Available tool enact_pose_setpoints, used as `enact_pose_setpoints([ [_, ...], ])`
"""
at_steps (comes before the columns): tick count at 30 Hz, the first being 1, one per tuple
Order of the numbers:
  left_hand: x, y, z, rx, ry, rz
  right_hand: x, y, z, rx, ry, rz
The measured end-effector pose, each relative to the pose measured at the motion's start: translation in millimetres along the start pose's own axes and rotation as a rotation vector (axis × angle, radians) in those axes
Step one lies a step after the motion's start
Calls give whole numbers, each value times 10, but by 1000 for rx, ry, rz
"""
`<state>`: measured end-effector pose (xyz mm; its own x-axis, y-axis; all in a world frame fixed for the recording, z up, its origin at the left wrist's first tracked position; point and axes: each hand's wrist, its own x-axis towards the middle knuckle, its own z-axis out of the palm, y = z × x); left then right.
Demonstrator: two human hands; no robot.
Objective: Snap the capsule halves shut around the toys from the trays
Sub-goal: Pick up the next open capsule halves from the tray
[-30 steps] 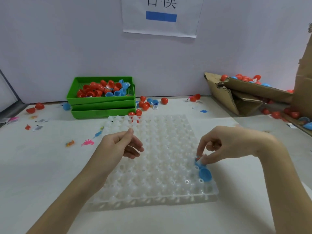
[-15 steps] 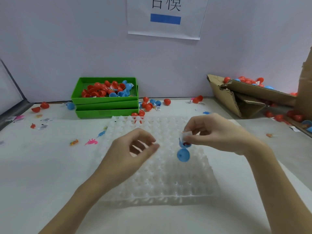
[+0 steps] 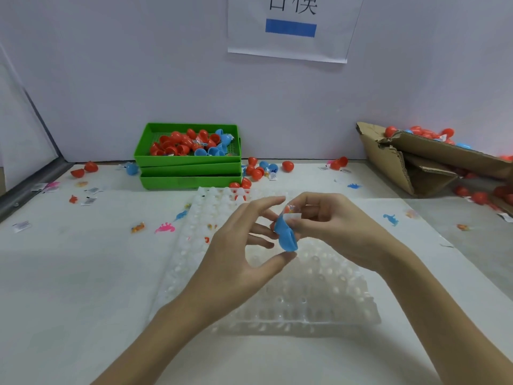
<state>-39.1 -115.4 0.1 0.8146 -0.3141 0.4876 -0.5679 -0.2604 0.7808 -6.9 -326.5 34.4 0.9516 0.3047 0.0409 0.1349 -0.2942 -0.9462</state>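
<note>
My right hand (image 3: 330,226) pinches a small clear packet with a red toy (image 3: 290,211) and the blue capsule (image 3: 286,236), whose two hinged halves hang apart, above the clear dimpled tray (image 3: 319,295). My left hand (image 3: 241,245) is right beside it with spread fingers; its thumb tip touches the lower blue half from below, its fingers reach the upper half. Behind the dimpled tray, the stacked green trays (image 3: 188,169) hold several red and blue capsule halves.
Loose red and blue capsules (image 3: 256,172) and small toy figures (image 3: 165,227) lie scattered on the white table. A torn cardboard box (image 3: 416,162) with more capsules sits at the back right. Paper labels (image 3: 88,201) lie at the left.
My right hand lifted the blue capsule and toy packet off the dimpled tray's right side and carried it to the middle. My left hand opened and came in to touch it.
</note>
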Motion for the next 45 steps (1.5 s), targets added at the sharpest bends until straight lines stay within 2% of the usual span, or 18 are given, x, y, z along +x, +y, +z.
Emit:
enact_pose_setpoints([
  [5,-26,-31,1,67,-45,28,4,13,48,-44,-3,67],
  [14,40,-153,-96,105,-57,-24,17,-6,110,47,11,150],
  [19,30,-183,-96,159,-118,22,-6,14,123,280,-27,199],
  [25,5,-198,-112,316,-195,78,-20,13,223,417,-10,244],
  [37,10,-106,-143,235,-95,38,-13,-88,228,503,-95,262],
  [42,40,-77,-192,145,-62,-31,-3,-128,203,645,-121,301],
  [45,28,-72,-198,167,-81,-23,-8,-93,230,584,-112,279],
])
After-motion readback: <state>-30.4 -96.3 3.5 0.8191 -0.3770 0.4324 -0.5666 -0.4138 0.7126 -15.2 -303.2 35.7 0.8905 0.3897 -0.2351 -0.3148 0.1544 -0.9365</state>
